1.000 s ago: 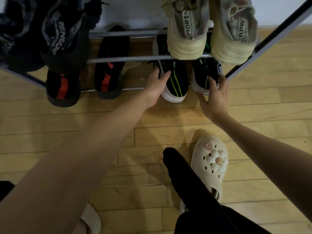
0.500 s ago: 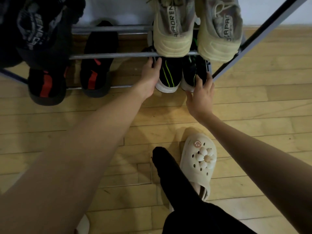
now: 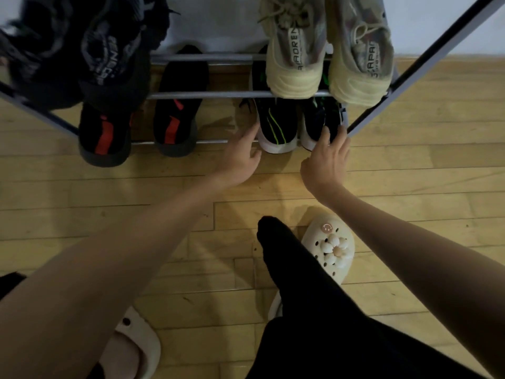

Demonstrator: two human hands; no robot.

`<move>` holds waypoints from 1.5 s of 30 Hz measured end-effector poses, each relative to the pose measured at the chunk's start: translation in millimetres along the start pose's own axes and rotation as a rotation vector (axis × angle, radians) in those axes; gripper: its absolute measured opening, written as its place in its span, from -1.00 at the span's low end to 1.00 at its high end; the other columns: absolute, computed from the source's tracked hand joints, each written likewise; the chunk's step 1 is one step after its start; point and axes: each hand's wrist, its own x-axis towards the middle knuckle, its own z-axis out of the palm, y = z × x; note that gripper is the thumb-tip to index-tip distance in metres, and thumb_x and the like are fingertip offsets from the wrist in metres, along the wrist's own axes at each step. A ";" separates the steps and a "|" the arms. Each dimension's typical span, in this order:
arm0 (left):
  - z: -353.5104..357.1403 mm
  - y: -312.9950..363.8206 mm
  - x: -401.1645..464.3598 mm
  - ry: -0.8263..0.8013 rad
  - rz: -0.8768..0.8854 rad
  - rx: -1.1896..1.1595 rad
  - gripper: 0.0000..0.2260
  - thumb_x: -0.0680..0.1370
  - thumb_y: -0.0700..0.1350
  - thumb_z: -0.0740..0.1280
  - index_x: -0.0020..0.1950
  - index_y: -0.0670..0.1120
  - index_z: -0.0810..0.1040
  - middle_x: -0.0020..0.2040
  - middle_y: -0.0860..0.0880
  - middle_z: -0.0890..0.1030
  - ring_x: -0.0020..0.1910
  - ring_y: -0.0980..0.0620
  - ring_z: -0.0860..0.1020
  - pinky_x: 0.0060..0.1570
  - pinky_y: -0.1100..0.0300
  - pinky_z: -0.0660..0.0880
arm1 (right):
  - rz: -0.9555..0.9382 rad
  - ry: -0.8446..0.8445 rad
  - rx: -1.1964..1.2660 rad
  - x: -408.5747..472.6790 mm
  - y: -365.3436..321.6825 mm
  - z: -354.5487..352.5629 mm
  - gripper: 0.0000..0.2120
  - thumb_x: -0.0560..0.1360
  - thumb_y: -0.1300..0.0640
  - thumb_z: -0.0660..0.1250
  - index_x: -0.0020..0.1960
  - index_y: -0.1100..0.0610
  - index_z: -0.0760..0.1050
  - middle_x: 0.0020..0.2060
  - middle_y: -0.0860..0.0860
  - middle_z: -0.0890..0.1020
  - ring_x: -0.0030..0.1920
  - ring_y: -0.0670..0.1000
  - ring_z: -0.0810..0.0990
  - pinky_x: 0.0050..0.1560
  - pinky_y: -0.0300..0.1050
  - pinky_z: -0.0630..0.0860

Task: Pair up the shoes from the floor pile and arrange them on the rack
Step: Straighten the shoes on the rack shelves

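Your left hand (image 3: pixel 240 157) sits at the front rail of the rack (image 3: pixel 207 94), fingers loosely spread, index tip just touching the side of the left black shoe with green stripes (image 3: pixel 276 124); it holds nothing. Your right hand (image 3: pixel 326 160) is at the heel of the right black-and-green shoe (image 3: pixel 318 119), fingers spread and resting on its back edge, thumb out to the side; no closed grasp, just fingertip contact. Both black-and-green shoes stand side by side on the lower tier, right end, heels toward you, white soles over the front rail. Left of them on the same tier: a pair of black shoes with red stripes, one (image 3: pixel 105 135) sticking out over the front rail, the other (image 3: pixel 175 116) just beside it. Upper tier right: two beige sneakers (image 3: pixel 296 50) (image 3: pixel 360 50), heels toward you, directly above the green-striped pair. Upper tier left: dark sneakers (image 3: pixel 106 50) with lettering, partly blurred. You wear a cream clog with flower charm (image 3: pixel 330 244) on the right foot, black trouser leg (image 3: pixel 297 269) beside it, a second cream clog (image 3: pixel 139 348) at lower left. Wooden floor (image 3: pixel 423 173) all round, white wall behind rack.
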 end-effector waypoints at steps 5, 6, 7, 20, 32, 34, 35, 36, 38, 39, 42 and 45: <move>-49.4 -12.6 -36.5 0.073 -0.078 0.084 -0.62 0.58 -0.20 0.26 0.41 -0.11 0.38 0.33 -0.12 0.45 0.33 -0.06 0.41 0.27 0.13 0.36 | -0.263 -0.091 -0.017 -27.1 -50.8 -12.7 -0.51 0.36 0.36 0.24 0.30 0.27 0.33 0.27 0.25 0.31 0.26 0.28 0.29 0.25 0.05 0.28; -62.4 -19.5 -44.9 0.094 -0.082 0.087 -0.65 0.58 -0.21 0.26 0.37 -0.12 0.42 0.29 -0.12 0.47 0.30 -0.06 0.44 0.27 0.11 0.40 | -0.308 -0.142 -0.016 -30.1 -63.9 -13.6 -0.54 0.38 0.35 0.25 0.28 0.28 0.34 0.26 0.24 0.32 0.25 0.27 0.30 0.23 0.05 0.29; -76.0 -27.8 -53.0 0.117 -0.093 0.095 -0.68 0.57 -0.22 0.27 0.32 -0.13 0.46 0.25 -0.13 0.49 0.26 -0.07 0.46 0.26 0.06 0.43 | -0.356 -0.190 -0.018 -31.9 -77.8 -14.0 -0.56 0.39 0.34 0.26 0.27 0.28 0.34 0.24 0.24 0.32 0.24 0.26 0.30 0.22 0.04 0.30; -164.9 -139.2 -85.1 0.516 -0.687 0.253 -0.29 0.44 0.24 0.37 0.34 -0.24 0.28 0.25 -0.25 0.40 0.26 -0.24 0.38 0.30 -0.07 0.34 | 0.028 -0.533 0.565 -29.5 -226.7 44.0 -0.52 0.59 -0.06 0.19 0.33 0.23 0.15 0.31 0.21 0.28 0.27 0.21 0.37 0.02 -0.05 0.35; -167.2 -164.8 -62.9 0.592 -0.834 -0.575 -0.61 0.65 0.01 0.14 0.36 -0.23 0.35 0.23 -0.13 0.50 0.08 -0.13 0.57 0.04 -0.04 0.59 | 0.459 -0.574 1.036 -14.0 -222.7 70.2 -0.79 0.59 0.19 0.25 0.17 0.16 0.29 0.17 0.16 0.49 -0.02 0.22 0.62 -0.19 0.03 0.65; -167.9 -161.7 -66.7 0.556 -0.810 -0.610 -0.64 0.65 -0.07 0.17 0.39 -0.21 0.34 0.15 -0.09 0.47 0.04 -0.10 0.56 -0.06 0.00 0.62 | 0.433 -0.570 1.035 -22.2 -212.5 70.1 -0.83 0.60 0.20 0.22 0.15 0.09 0.27 0.13 0.09 0.47 -0.02 0.15 0.60 -0.18 -0.01 0.64; -166.1 -158.5 -69.9 0.541 -0.792 -0.619 -0.65 0.65 -0.09 0.17 0.40 -0.20 0.33 0.12 -0.08 0.46 0.04 -0.09 0.56 -0.09 0.00 0.62 | 0.416 -0.567 1.033 -27.1 -206.3 69.2 -0.82 0.61 0.20 0.20 0.17 0.07 0.28 0.11 0.05 0.46 -0.01 0.12 0.59 -0.21 -0.05 0.64; -163.6 -154.0 -73.8 0.524 -0.777 -0.633 -0.65 0.65 -0.10 0.16 0.42 -0.19 0.32 0.12 -0.07 0.46 0.01 -0.07 0.56 -0.14 0.03 0.63 | 0.395 -0.556 1.025 -31.8 -200.0 67.7 -0.80 0.61 0.20 0.19 0.21 0.06 0.29 0.10 0.02 0.46 -0.01 0.09 0.58 -0.25 -0.10 0.63; -154.6 -145.7 -81.3 0.478 -0.766 -0.651 -0.66 0.66 -0.12 0.14 0.43 -0.18 0.31 0.13 -0.09 0.49 -0.07 -0.04 0.56 -0.17 0.05 0.62 | 0.363 -0.525 1.005 -39.9 -186.5 64.2 -0.71 0.61 0.20 0.18 0.31 0.05 0.30 0.09 -0.02 0.47 0.01 0.08 0.58 -0.30 -0.16 0.61; -149.5 -141.8 -84.5 0.455 -0.764 -0.653 -0.66 0.66 -0.12 0.13 0.42 -0.18 0.31 0.14 -0.12 0.51 -0.07 -0.05 0.56 -0.13 0.01 0.62 | 0.353 -0.516 1.002 -43.0 -179.9 61.4 -0.68 0.61 0.20 0.18 0.34 0.03 0.29 0.09 -0.03 0.47 0.02 0.09 0.59 -0.31 -0.17 0.61; -136.3 -127.0 -90.5 0.389 -0.732 -0.640 -0.68 0.66 -0.13 0.14 0.37 -0.24 0.38 0.13 -0.15 0.55 -0.05 -0.09 0.59 -0.21 0.11 0.63 | 0.337 -0.522 1.009 -51.5 -160.8 49.6 -0.66 0.61 0.21 0.18 0.37 0.03 0.29 0.09 -0.03 0.48 0.00 0.09 0.60 -0.31 -0.17 0.63; -126.1 -108.1 -92.1 0.359 -0.743 -0.677 -0.67 0.66 -0.14 0.17 0.35 -0.31 0.38 0.13 -0.22 0.55 -0.03 -0.18 0.60 -0.26 0.09 0.61 | 0.350 -0.529 0.996 -62.5 -140.6 37.7 -0.69 0.62 0.20 0.18 0.35 0.05 0.30 0.09 0.00 0.49 0.00 0.10 0.61 -0.28 -0.14 0.64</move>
